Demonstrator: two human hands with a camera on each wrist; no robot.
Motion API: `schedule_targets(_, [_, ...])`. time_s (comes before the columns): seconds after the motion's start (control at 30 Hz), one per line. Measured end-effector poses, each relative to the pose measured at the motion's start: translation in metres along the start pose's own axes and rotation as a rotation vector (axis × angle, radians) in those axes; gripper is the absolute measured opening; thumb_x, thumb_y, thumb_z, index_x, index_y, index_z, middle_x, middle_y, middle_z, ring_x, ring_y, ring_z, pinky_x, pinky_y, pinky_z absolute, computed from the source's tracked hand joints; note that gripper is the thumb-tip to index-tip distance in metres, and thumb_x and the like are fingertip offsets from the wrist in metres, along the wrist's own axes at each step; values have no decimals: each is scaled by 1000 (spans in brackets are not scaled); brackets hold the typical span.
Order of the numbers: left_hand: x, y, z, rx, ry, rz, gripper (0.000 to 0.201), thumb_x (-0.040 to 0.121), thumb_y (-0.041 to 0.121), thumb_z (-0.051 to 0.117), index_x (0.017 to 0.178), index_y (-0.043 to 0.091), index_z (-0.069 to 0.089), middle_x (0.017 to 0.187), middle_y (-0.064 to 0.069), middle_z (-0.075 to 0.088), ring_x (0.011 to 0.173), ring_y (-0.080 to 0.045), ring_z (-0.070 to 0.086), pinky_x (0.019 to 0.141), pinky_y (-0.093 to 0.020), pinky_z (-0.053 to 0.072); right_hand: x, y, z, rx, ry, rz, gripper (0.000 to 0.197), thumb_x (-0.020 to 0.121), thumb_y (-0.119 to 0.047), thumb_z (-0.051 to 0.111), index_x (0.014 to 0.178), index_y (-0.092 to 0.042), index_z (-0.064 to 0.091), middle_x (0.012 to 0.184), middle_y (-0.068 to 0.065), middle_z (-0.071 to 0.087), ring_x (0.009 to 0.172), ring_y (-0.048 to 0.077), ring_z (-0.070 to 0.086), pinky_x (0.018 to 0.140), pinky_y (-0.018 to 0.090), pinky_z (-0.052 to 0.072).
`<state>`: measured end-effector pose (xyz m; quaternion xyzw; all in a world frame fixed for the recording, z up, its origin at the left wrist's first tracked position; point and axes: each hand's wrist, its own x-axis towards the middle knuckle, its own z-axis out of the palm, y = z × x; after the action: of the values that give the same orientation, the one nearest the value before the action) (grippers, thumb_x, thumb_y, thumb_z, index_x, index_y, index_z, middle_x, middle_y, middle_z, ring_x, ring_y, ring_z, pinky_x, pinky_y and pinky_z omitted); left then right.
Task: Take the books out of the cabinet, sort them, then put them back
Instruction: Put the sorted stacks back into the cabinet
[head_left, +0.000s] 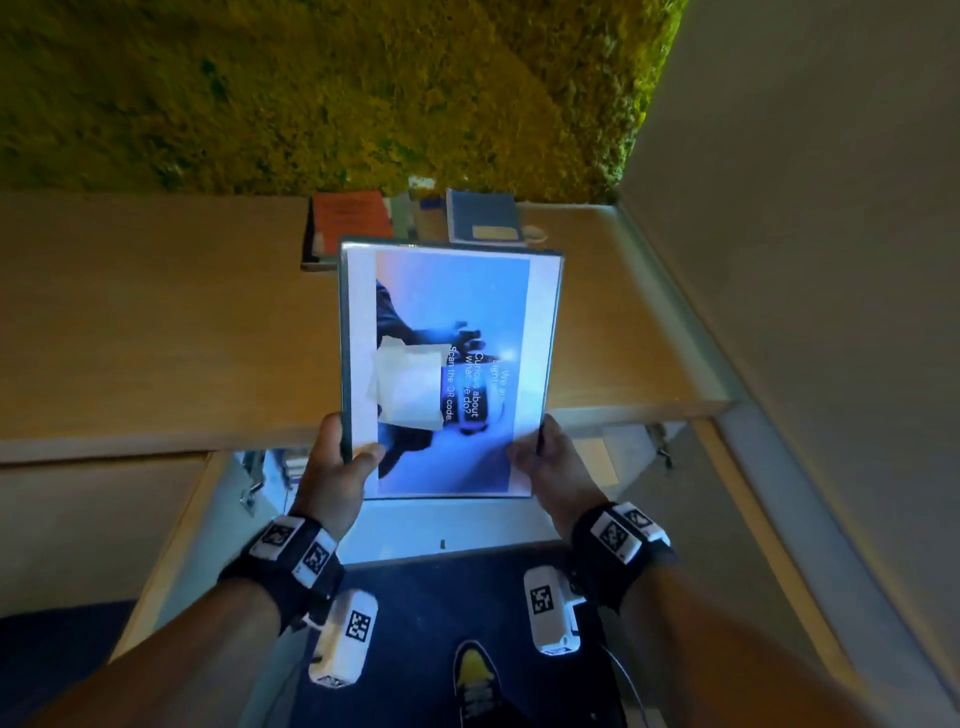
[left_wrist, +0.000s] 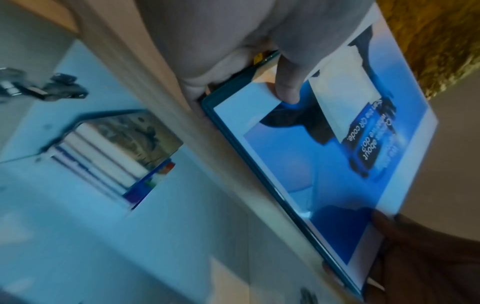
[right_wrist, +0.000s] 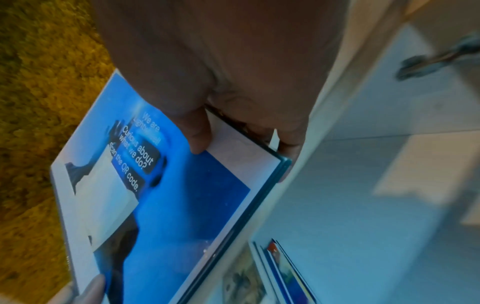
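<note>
I hold a large flat blue-covered book (head_left: 447, 364) with white margins and white text above the wooden cabinet top (head_left: 156, 322). My left hand (head_left: 343, 467) grips its near left corner, thumb on the cover (left_wrist: 287, 90). My right hand (head_left: 545, 462) grips the near right corner, thumb on top (right_wrist: 197, 131). On the cabinet top behind it lie an orange book (head_left: 353, 215) on a small stack and a blue book (head_left: 485, 215). Several more books (left_wrist: 111, 156) stand inside the open cabinet below (right_wrist: 275, 271).
A mossy green wall (head_left: 322, 88) rises behind the cabinet top, and a plain grey wall (head_left: 831, 260) stands to the right. Cabinet door hinges (head_left: 252, 483) show at both sides of the opening. My shoe (head_left: 475, 680) stands on dark blue floor.
</note>
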<state>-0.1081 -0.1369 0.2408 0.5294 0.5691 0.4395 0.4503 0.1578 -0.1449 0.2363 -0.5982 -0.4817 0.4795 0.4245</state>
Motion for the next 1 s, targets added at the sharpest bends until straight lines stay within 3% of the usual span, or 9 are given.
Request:
schedule_targets(0.2, [-90,-89,3,65,-130,-209,53,73,47,65,119,24,50,111,-3,69,107,-22,66,96,-43,50,-108,77,4,112,-36,166,33,99,2,58,127,-13,57,115,10,74,107,29,70,93,43,58])
schedule_targets(0.3, [-123,-131,11,48,-149,-320,39,81,28,67,111,10,50,99,-8,67,98,-18,69,80,-28,51,-146,122,10,186,-32,312,42,98,3,59,135,-15,54,124,8,73,117,31,69,101,49,55])
schedule_targets(0.4, [-133,-172,22,61,-200,-438,54,85,26,69,128,4,46,122,-17,64,112,-23,65,98,-37,48,-160,166,13,209,-4,395,43,96,1,63,136,-12,53,127,12,72,119,34,68,104,54,53])
schedule_targets(0.47, [-123,-184,32,85,-214,-462,53,85,22,70,129,4,48,120,-19,65,107,-27,64,94,-39,47,-152,185,12,208,1,426,43,93,-6,68,133,-13,55,127,16,71,116,36,69,103,57,53])
schedule_targets(0.63, [-61,-202,71,205,-214,-352,44,86,23,65,128,18,52,113,-10,67,102,-30,63,90,-39,49,-83,221,7,146,65,427,38,89,-12,69,126,-12,58,117,19,73,106,37,72,97,59,56])
schedule_targets(0.77, [16,-226,106,399,-88,-192,46,93,17,58,137,22,50,109,-15,62,79,-29,62,66,-35,51,-1,220,-1,50,127,346,18,98,2,58,115,-4,56,95,13,65,80,18,63,63,13,55])
schedule_targets(0.83, [47,-239,122,394,-73,-180,57,95,15,57,149,23,40,125,-20,50,74,-26,61,68,-31,49,51,233,-3,-7,113,301,16,97,2,58,112,-5,57,91,14,66,76,18,62,60,12,53])
schedule_targets(0.93, [87,-259,136,426,-124,-154,81,88,31,71,157,26,28,153,-17,28,122,-32,53,100,-29,43,130,261,-1,-55,85,242,29,93,5,59,122,4,59,73,3,69,53,5,62,48,19,48])
schedule_targets(1.0, [107,-270,141,466,-174,-116,93,84,33,77,158,24,23,157,-10,26,134,-21,40,104,-25,32,176,277,4,-88,66,207,17,94,8,55,110,3,61,49,-10,58,33,-2,47,34,15,34])
